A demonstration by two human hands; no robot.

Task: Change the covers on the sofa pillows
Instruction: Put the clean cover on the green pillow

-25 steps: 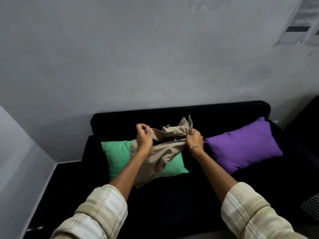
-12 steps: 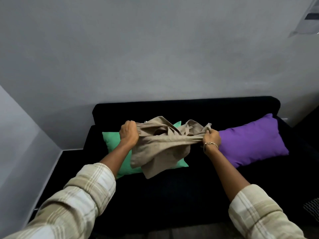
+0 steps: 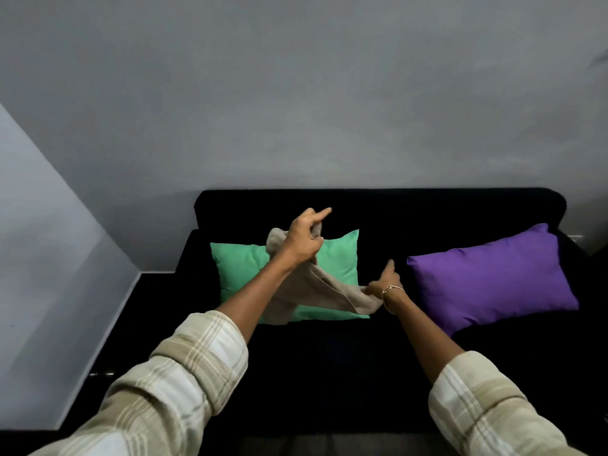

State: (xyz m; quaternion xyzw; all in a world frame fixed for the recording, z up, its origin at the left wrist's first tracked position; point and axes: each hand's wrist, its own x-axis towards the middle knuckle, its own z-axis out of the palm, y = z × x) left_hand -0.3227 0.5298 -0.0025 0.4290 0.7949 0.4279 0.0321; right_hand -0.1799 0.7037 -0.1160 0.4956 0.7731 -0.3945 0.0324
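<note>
Up goes your left hand (image 3: 302, 240) since half a second ago, while your right hand (image 3: 382, 285) has dropped low, so the beige cover (image 3: 324, 286) no longer stretches wide and level between them. It's now pulled into a narrow, twisted band. Its long axis runs on a diagonal, from the high end at your left hand down and to the right, to the low end at your right hand. A loose tail hangs beside your left forearm.

Your left fingers (image 3: 314, 236) are curled round the bunched top of the cover, with one finger poking straight out toward the sofa (image 3: 411, 205) back. Your right fingers pinch the lower end, with one digit standing up. A thin bracelet (image 3: 392, 288) sits on that wrist.

The cover hangs just in front of the green pillow (image 3: 240, 268), which lies on the left of the black seat. The purple pillow (image 3: 493, 278) lies well apart on the right, long side across the seat. Plaid sleeves (image 3: 184, 373) are pushed up both forearms.
</note>
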